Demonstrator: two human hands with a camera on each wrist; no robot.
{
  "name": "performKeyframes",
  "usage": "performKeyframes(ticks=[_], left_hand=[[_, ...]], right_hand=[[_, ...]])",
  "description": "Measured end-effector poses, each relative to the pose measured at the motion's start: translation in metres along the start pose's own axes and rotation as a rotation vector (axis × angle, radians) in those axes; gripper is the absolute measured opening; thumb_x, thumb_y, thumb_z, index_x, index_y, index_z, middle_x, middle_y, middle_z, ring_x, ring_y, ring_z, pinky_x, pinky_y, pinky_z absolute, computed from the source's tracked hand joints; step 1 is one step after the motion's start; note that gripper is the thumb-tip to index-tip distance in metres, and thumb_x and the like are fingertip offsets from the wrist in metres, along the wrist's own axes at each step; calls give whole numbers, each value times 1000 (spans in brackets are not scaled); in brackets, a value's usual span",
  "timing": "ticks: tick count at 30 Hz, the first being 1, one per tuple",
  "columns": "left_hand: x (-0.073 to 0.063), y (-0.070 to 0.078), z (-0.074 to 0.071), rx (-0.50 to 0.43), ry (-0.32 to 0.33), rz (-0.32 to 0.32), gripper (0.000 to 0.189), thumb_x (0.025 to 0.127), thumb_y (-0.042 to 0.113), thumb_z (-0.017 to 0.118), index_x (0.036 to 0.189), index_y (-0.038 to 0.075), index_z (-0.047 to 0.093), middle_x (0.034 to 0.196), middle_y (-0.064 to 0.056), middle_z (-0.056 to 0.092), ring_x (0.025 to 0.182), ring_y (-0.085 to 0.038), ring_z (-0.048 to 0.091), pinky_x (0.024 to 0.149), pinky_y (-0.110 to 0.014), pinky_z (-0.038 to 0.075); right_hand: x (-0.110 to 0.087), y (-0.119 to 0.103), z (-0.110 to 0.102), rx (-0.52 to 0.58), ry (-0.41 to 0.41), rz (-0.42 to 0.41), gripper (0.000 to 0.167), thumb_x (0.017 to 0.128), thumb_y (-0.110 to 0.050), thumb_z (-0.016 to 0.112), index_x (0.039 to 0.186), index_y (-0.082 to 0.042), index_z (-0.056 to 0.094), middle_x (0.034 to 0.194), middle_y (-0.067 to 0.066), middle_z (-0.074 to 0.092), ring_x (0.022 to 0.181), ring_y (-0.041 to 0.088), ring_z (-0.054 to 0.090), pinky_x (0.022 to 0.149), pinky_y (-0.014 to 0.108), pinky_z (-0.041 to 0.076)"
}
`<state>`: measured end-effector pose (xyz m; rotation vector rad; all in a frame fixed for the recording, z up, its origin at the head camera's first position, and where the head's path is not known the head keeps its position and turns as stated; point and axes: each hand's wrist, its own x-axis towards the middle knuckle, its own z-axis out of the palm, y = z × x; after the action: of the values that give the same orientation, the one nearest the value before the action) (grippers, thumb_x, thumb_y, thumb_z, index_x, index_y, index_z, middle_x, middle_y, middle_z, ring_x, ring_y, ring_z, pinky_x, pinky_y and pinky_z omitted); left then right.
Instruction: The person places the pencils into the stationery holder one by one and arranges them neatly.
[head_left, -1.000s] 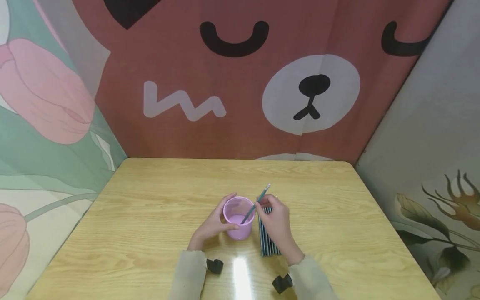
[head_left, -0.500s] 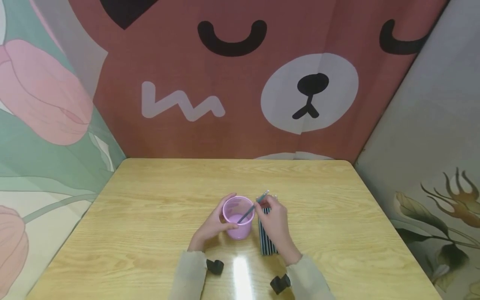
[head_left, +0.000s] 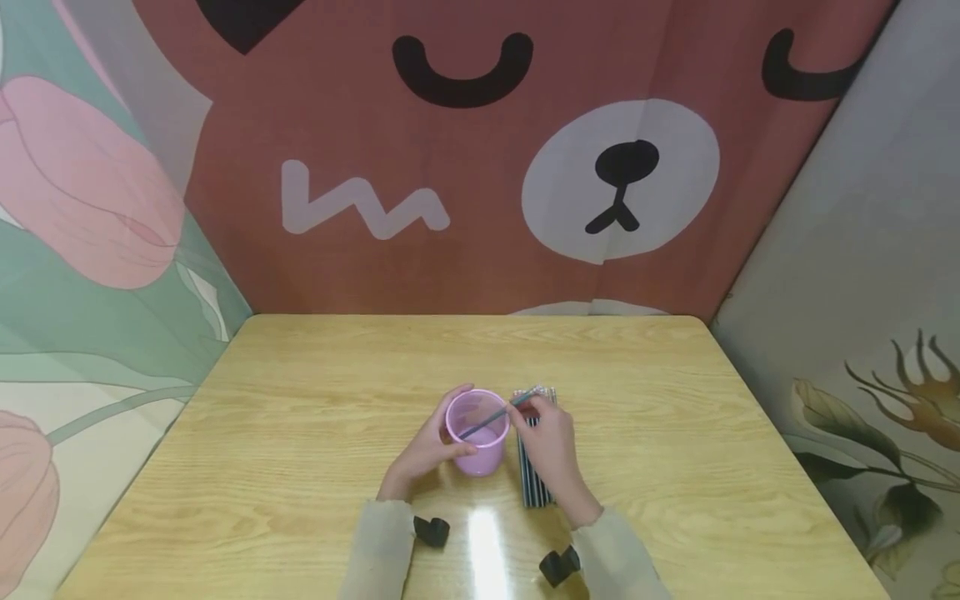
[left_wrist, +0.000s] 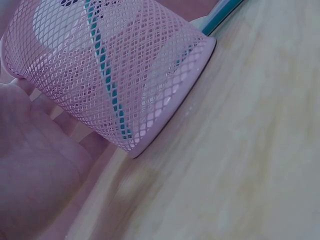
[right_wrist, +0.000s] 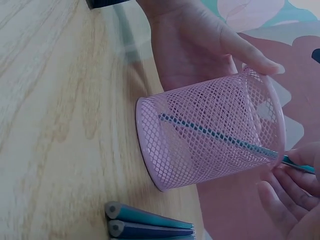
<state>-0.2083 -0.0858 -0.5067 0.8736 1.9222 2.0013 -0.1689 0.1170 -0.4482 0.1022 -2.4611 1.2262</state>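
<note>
A pink mesh pencil cup point(head_left: 480, 464) stands upright on the table, its mouth facing up. My left hand point(head_left: 424, 454) holds it from the left, thumb at the near rim and fingers around the far side. With thumb and fingertips, my right hand point(head_left: 553, 442) pinches a green pencil point(head_left: 487, 421) near its upper end, at the right rim. The pencil leans inside the cup; through the mesh in the right wrist view, its lower end shows near the bottom. Beside the cup, partly under the right hand, several dark and green pencils point(head_left: 534, 479) lie side by side.
The wooden table point(head_left: 337, 375) reaches back to a curtain point(head_left: 360, 275) with a bear print. Patterned cloth hangs on both sides. Black wrist devices, such as the one on the left cuff point(head_left: 431, 532), sit close above the tabletop.
The pencil in my right hand has tilted lower and slid further into the cup, its tip moving left. My left hand and the cup stay in place.
</note>
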Motion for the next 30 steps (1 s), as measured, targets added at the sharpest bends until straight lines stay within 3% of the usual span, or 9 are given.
performKeyframes(ticks=[9, 14, 18, 21, 24, 30], left_hand=[[0, -1, 1, -13, 5, -6, 95, 76, 16, 80, 152, 10, 23, 147, -25, 38, 131, -49, 39, 109, -62, 36], [0, 1, 2, -6, 15, -27, 94, 76, 14, 79, 152, 11, 23, 148, -24, 38, 133, -47, 39, 110, -61, 35], [-1, 1, 1, -2, 33, -66, 95, 75, 13, 79, 152, 14, 24, 149, -20, 38, 135, -44, 38, 112, -59, 33], [-1, 1, 2, -7, 37, -88, 95, 75, 12, 79, 152, 17, 25, 149, -18, 38, 135, -42, 38, 113, -58, 33], [-1, 1, 2, -12, 36, -97, 94, 75, 10, 78, 152, 18, 25, 149, -18, 38, 136, -41, 38, 113, -57, 33], [-1, 2, 1, -20, 28, -86, 93, 76, 9, 78, 152, 17, 24, 150, -19, 37, 136, -42, 37, 114, -58, 32]], right_hand=[[-1, 5, 1, 35, -39, 21, 16, 85, -15, 73, 94, -3, 70, 87, 11, 74, 77, 21, 70, 66, 24, 59], [-2, 13, -5, 41, -66, 17, 15, 84, -14, 73, 96, -5, 71, 89, 8, 74, 81, 19, 69, 73, 28, 59], [-2, 23, -14, 33, -28, 53, 15, 87, -14, 69, 100, -6, 71, 93, 9, 74, 84, 22, 69, 78, 34, 59], [2, 30, -22, -15, -12, 130, 18, 91, -16, 64, 103, -4, 70, 96, 13, 73, 86, 26, 69, 76, 38, 59], [6, 38, -28, -110, -44, 215, 21, 92, -18, 62, 104, -2, 69, 95, 14, 73, 84, 26, 69, 70, 36, 59], [6, 52, -34, -284, -139, 294, 21, 90, -20, 64, 98, -2, 69, 87, 11, 72, 68, 18, 65, 55, 26, 52]])
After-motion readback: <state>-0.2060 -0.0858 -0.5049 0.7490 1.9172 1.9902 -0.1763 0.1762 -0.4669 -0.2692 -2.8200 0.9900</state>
